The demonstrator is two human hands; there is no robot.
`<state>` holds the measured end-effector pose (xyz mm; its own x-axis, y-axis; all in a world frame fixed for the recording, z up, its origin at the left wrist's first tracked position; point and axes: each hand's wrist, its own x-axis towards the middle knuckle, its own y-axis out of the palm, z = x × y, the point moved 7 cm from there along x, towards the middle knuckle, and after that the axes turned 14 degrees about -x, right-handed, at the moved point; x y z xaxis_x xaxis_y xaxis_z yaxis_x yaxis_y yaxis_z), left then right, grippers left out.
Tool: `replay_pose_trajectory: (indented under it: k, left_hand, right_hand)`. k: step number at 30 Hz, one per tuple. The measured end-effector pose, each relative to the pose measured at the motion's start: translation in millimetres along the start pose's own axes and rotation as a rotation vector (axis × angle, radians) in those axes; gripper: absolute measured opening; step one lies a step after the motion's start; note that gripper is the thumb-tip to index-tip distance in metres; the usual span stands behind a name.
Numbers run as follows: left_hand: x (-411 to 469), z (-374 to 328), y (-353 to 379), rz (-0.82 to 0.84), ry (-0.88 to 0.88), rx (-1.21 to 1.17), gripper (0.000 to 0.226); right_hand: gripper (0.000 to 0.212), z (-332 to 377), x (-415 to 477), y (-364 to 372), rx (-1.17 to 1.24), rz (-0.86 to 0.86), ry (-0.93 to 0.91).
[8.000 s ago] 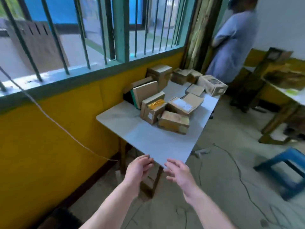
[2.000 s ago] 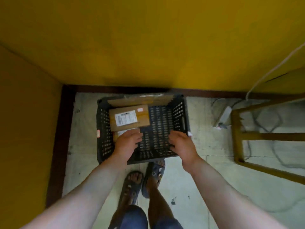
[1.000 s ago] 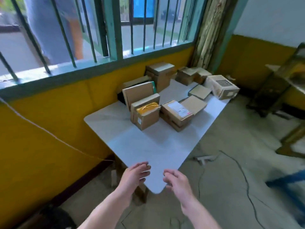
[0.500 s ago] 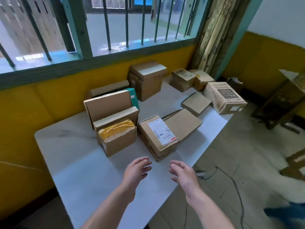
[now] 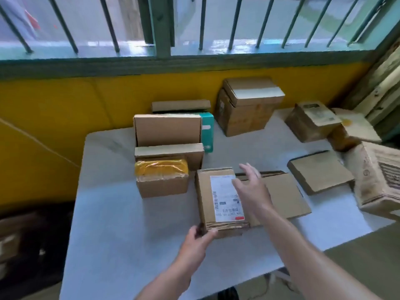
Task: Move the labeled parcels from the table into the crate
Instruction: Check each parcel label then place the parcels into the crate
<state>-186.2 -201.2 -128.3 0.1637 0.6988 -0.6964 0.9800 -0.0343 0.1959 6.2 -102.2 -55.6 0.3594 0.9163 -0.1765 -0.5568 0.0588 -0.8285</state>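
Cardboard at the near left corner of the labelled parcel (image 5: 216, 198) is enclosed by the curled fingers and thumb of the left grip (image 5: 198, 238). The parcel is laid flat on the worktop (image 5: 129, 234), label up, its long axis directed away from the person. The right grip (image 5: 251, 191) is held open and empty above the parcel's right side, which, it is judged, must be closed on before lifting.

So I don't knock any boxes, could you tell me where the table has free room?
The table is bare at its near left, beside the labelled parcel and before the yellow-taped box, and mid-table behind that parcel. The right edge is crowded.
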Motion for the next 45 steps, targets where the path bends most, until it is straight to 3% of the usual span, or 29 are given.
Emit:
replay_pose_trajectory:
  k: [3, 7, 12, 15, 18, 21, 25, 29, 31, 35, 40, 45]
  left_hand:
    - [0, 10, 7, -0.125, 0.029, -0.067, 0.062]
    - [-12, 22, 13, -0.351, 0.022, -0.102, 0.06]
    - [-22, 31, 8, -0.498, 0.101, -0.376, 0.047]
    - [-35, 35, -12, -0.602, 0.171, -0.501, 0.047]
    - [-44, 32, -19, -0.565, 0.241, -0.535, 0.043]
    - [-52, 32, -26, -0.553, 0.296, -0.575, 0.041]
    - [-71, 12, -37, -0.554, 0.465, -0.465, 0.039]
    - [-102, -32, -34, -0.459, 0.75, -0.415, 0.049]
    - [-115, -47, -25, -0.333, 0.827, -0.488, 0.052]
    - [-142, -68, -18, -0.26, 0.921, -0.557, 0.053]
    - [-167, -77, -10, -0.224, 1.01, -0.628, 0.055]
    - [-180, -81, -8, -0.203, 1.081, -0.639, 0.061]
  right_hand:
    - [0.054, 13, 39, 11, -0.197, 0.134, -0.212]
    - [0.051, 15, 53, 29, -0.225, 0.305, -0.336]
    - [0.038, 7, 46, 29, -0.298, 0.223, -0.382]
    - [0.039, 2, 29, 34, -0.233, 0.276, -0.397]
    - [0.042, 2, 6, 44, -0.139, 0.353, -0.441]
    - [0.029, -3, -21, 52, 0.166, 0.487, -0.383]
    - [0.044, -5, -50, 36, 0.454, 0.548, -0.377]
    - [0.053, -3, -74, 9, 0.676, 0.462, -0.385]
    - [0.064, 2, -88, -5, 0.779, 0.415, -0.389]
    - [0.083, 12, -105, -40, 0.859, 0.227, -0.416]
    - [0.051, 32, -127, -78, 1.032, 0.12, -0.534]
    - [0.048, 41, -137, -93, 1.074, 0.086, -0.559]
